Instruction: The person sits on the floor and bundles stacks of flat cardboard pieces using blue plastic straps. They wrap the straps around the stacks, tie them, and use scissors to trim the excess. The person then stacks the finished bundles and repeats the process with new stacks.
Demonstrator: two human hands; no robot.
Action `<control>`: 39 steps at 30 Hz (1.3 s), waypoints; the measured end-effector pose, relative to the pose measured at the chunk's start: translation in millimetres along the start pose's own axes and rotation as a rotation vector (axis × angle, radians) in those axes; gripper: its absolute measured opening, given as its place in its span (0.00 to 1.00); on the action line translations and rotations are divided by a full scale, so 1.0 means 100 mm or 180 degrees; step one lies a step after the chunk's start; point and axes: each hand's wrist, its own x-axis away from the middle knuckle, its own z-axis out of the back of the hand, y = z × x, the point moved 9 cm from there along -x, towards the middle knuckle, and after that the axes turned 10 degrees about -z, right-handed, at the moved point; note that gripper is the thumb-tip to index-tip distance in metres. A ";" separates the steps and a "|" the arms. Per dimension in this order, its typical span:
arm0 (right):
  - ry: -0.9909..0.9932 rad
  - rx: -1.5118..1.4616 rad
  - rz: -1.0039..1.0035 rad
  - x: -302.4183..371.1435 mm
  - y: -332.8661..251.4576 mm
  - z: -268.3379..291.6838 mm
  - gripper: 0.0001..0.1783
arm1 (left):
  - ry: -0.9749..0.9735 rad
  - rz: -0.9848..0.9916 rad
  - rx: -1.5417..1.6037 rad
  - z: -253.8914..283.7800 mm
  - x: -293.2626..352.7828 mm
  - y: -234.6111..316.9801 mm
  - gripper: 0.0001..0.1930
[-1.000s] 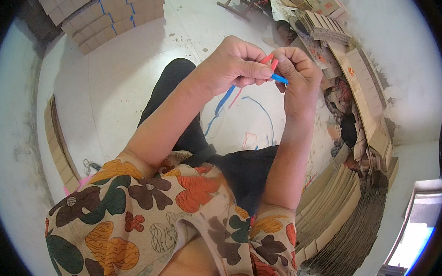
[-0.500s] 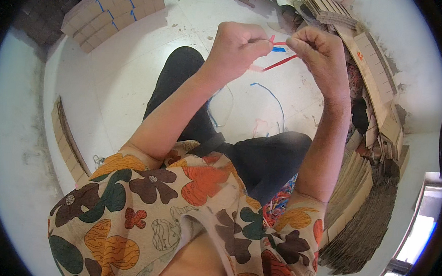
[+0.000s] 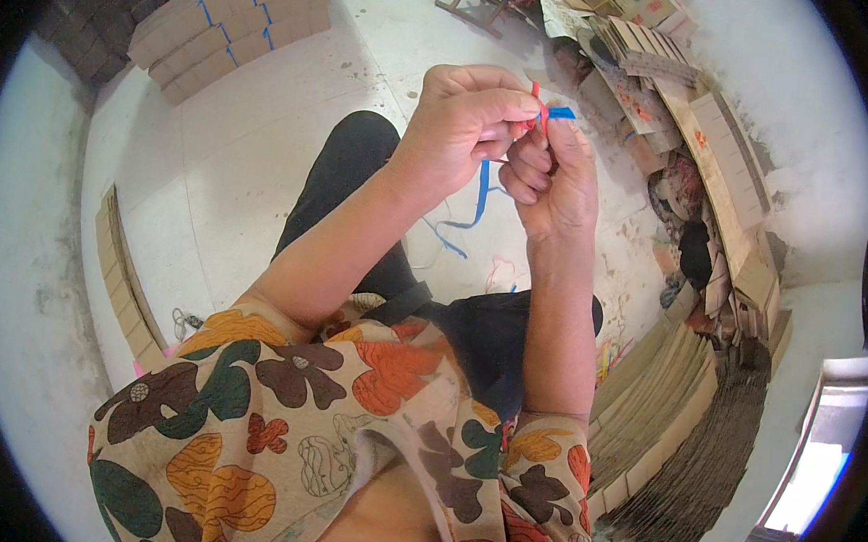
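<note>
Both hands meet in front of me, above the floor. My left hand [image 3: 470, 116] pinches a red strap [image 3: 545, 120], whose short end sticks up past the fingertips. Close against it, my right hand [image 3: 560, 175] is closed with thumb and fingers on the same red strap, which looks looped around a blue strap [image 3: 561, 113]. One end of the blue strap shows beyond the right thumb. A longer blue length [image 3: 482, 200] hangs below the hands, curving toward the floor. The crossing of the straps is partly covered by my fingers.
Stacked cardboard bundles [image 3: 236, 30] tied with blue straps stand at the far left. Flat cardboard pieces [image 3: 681, 431] are piled at the right, near a long cardboard strip [image 3: 715, 158]. Another strip [image 3: 125, 274] lies by the left wall. A wooden stand [image 3: 477, 3] is at the back.
My hands have come together, the right one moving left. The red strap, stretched between them earlier, is now bunched at the fingertips, and a blue length hangs below.
</note>
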 end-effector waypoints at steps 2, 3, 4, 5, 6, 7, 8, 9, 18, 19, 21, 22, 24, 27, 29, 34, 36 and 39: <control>0.0029 0.0189 0.0088 0.01 -0.08 0.01 0.14 | -0.0058 0.0125 -0.0005 -0.01 -0.01 -0.03 0.05; 0.0016 0.0242 0.0111 0.01 -0.10 0.01 0.14 | -0.0057 0.0142 -0.0029 0.00 0.00 -0.03 0.05; 0.0005 0.0296 0.0136 0.01 -0.12 0.00 0.14 | -0.0058 0.0160 -0.0051 0.00 -0.01 -0.03 0.05; -0.0004 0.0351 0.0162 0.02 -0.13 0.00 0.14 | -0.0060 0.0179 -0.0070 0.00 0.00 -0.03 0.05; 0.0071 0.0527 0.0291 0.02 -0.17 0.01 0.14 | -0.0036 0.0199 -0.0043 0.01 0.00 -0.04 0.05; 0.0147 0.0705 0.0421 0.02 -0.21 0.03 0.14 | -0.0014 0.0219 -0.0014 0.01 0.00 -0.05 0.05; 0.0224 0.0884 0.0553 0.04 -0.26 0.04 0.14 | 0.0007 0.0239 0.0017 0.02 0.00 -0.06 0.05; 0.0334 0.1126 0.0667 0.05 -0.29 0.05 0.15 | 0.0026 0.0261 0.0048 0.03 0.01 -0.07 0.05; 0.0963 0.3166 0.1533 0.21 -0.63 -0.10 0.20 | -0.0438 0.0284 0.0090 0.09 0.01 -0.03 0.08; 0.0931 0.3317 0.1641 0.22 -0.66 -0.15 0.20 | -0.0483 0.0253 -0.0056 0.10 0.01 -0.02 0.08; 0.0911 0.3555 0.1792 0.26 -0.69 -0.21 0.20 | -0.0493 0.0227 -0.0294 0.10 0.00 -0.01 0.08; 0.0925 0.3642 0.1835 0.28 -0.70 -0.23 0.20 | -0.0458 0.0233 -0.0385 0.08 0.00 -0.01 0.08; 0.0932 0.3802 0.1927 0.31 -0.72 -0.29 0.20 | -0.0419 0.0204 -0.0543 0.07 -0.01 0.02 0.07; 0.0924 0.4008 0.2083 0.35 -0.73 -0.36 0.21 | -0.0413 0.0134 -0.0693 0.06 -0.01 0.04 0.06; 0.0936 0.4127 0.2193 0.38 -0.73 -0.37 0.21 | -0.0419 0.0137 -0.0728 0.06 0.00 0.02 0.06; 0.0749 0.3978 0.1751 0.36 -0.73 -0.26 0.20 | -0.1085 -0.0620 -0.2371 -0.07 -0.07 0.21 0.05; 0.0834 0.3200 0.1137 0.44 -0.85 -0.08 0.20 | -0.1002 -0.0282 -0.2604 0.14 -0.18 0.24 0.05; 0.0634 0.2843 0.0610 0.45 -0.72 0.12 0.20 | -0.1191 -0.0090 -0.2434 0.16 -0.04 0.14 0.05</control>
